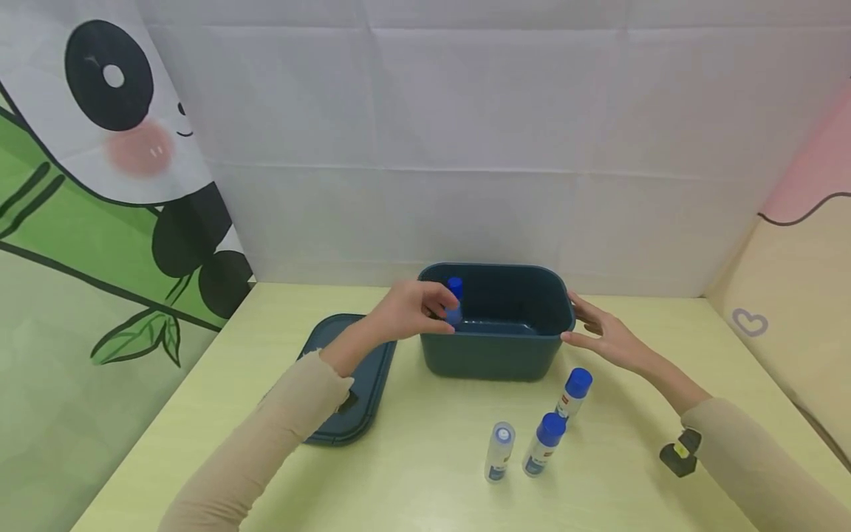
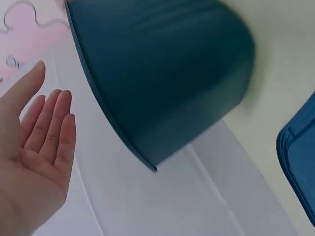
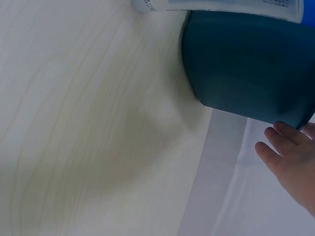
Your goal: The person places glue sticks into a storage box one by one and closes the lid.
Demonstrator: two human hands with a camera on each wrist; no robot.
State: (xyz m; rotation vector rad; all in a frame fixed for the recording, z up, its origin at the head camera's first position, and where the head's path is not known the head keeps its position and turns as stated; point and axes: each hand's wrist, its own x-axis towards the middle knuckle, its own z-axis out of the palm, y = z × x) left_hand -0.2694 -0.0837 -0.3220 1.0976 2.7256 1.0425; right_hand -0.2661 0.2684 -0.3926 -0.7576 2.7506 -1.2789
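Observation:
A dark teal bin (image 1: 488, 358) stands by the back wall. My left hand (image 1: 412, 310) is over its left front rim, fingers loosely bent. Just beyond those fingers, a blue-capped glue stick (image 1: 455, 285) stands inside the bin, partly hidden. In the left wrist view the left hand (image 2: 44, 142) has nothing in its palm. My right hand (image 1: 608, 340) touches the bin's right end with thumb and fingers apart; the right wrist view shows its fingers (image 3: 283, 142) nearly straight against the wall. Two blue-capped glue sticks (image 1: 543, 445) and one with no blue cap on top (image 1: 499, 452) stand in front.
A dark teal lid (image 1: 372, 391) lies left of the bin, partly under the left forearm. A small black and yellow object (image 1: 679, 454) is beside the right sleeve. Behind the table rises a white sheet (image 1: 465, 148), with printed panels at both sides.

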